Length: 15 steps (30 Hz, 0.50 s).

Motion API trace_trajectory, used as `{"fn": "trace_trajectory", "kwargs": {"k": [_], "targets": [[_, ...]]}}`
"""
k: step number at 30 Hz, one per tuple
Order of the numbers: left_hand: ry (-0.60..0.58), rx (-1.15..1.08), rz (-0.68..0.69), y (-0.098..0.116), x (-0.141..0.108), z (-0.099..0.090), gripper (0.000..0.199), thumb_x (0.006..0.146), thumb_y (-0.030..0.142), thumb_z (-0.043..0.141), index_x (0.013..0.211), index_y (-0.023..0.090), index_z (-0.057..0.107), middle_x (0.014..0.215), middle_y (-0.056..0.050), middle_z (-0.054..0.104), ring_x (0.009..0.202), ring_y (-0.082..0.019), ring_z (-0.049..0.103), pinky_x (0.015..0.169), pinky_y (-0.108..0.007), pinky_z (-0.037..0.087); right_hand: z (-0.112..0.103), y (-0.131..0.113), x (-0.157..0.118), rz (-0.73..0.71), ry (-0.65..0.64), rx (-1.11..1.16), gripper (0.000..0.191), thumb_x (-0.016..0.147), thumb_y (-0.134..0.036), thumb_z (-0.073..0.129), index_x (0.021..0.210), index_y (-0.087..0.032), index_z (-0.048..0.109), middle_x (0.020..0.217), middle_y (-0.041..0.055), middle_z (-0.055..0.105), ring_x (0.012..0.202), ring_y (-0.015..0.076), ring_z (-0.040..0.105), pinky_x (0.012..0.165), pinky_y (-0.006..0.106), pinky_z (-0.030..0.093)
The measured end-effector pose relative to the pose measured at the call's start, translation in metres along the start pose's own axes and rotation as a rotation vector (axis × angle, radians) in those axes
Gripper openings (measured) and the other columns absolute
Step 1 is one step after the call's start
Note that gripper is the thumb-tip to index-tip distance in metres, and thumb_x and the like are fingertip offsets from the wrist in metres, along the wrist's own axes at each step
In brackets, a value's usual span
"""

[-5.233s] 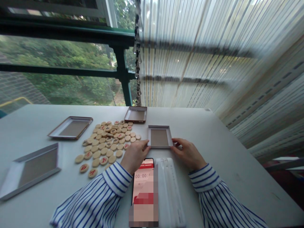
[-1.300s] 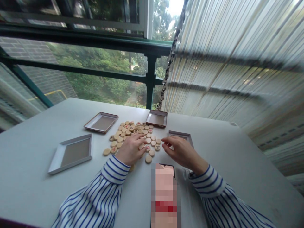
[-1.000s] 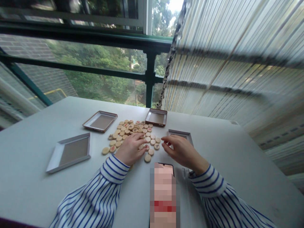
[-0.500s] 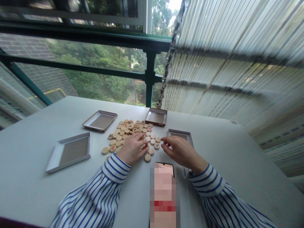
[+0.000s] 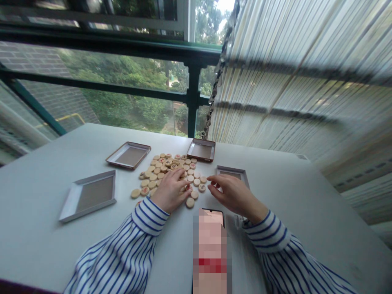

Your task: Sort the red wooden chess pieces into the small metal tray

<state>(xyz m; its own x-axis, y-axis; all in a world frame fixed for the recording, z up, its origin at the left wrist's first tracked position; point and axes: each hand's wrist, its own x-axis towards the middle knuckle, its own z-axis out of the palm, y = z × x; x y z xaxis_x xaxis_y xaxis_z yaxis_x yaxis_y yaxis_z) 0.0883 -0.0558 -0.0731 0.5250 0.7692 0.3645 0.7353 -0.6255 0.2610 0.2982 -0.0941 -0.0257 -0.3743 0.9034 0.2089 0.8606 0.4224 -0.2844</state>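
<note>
Round wooden Chinese chess pieces [image 5: 154, 165], some with red or black characters and others plain side up, lie in a loose heap mid-table. Over the near part of the heap is my left hand [image 5: 173, 188], palm down with its fingers apart; it covers some pieces, and whether it touches them I cannot tell. My right hand [image 5: 231, 194] hovers at the heap's right edge, fingers loosely bent and apart, with nothing visible in it. Closest to its fingertips are a plain piece [image 5: 203, 179] and a piece with a black character [image 5: 201, 188].
Two shallow box halves [image 5: 88, 212] [image 5: 128, 166] sit left of the heap. Another box half [image 5: 188, 153] stands behind it, and one more [image 5: 232, 168] is partly behind my right hand. A phone [image 5: 211, 249] lies at the white table's [image 5: 165, 261] near side. A window and string curtain are beyond.
</note>
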Motion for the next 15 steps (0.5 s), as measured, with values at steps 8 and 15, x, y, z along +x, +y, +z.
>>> {"fn": "trace_trajectory", "kwargs": {"k": [8, 15], "targets": [[-0.009, 0.006, 0.005, 0.0002, -0.0006, 0.0018, 0.017, 0.073, 0.029, 0.058, 0.084, 0.021, 0.068, 0.123, -0.011, 0.05, 0.118, -0.029, 0.039, 0.097, -0.049, 0.034, -0.0003, -0.0001, -0.0001, 0.004, 0.004, -0.003, 0.028, 0.085, -0.03, 0.044, 0.104, -0.02, 0.06, 0.09, 0.0064, 0.066, 0.08, 0.0158, 0.06, 0.072, 0.028, 0.043], [0.006, -0.001, 0.01, 0.0003, -0.0009, 0.0033, 0.018, 0.071, 0.027, 0.06, 0.086, 0.021, 0.068, 0.122, -0.011, 0.05, 0.118, -0.029, 0.039, 0.097, -0.049, 0.035, 0.0006, 0.0014, -0.0005, -0.004, 0.021, 0.019, 0.027, 0.084, -0.03, 0.045, 0.104, -0.02, 0.06, 0.09, 0.0063, 0.066, 0.079, 0.0151, 0.06, 0.071, 0.027, 0.043]]}}
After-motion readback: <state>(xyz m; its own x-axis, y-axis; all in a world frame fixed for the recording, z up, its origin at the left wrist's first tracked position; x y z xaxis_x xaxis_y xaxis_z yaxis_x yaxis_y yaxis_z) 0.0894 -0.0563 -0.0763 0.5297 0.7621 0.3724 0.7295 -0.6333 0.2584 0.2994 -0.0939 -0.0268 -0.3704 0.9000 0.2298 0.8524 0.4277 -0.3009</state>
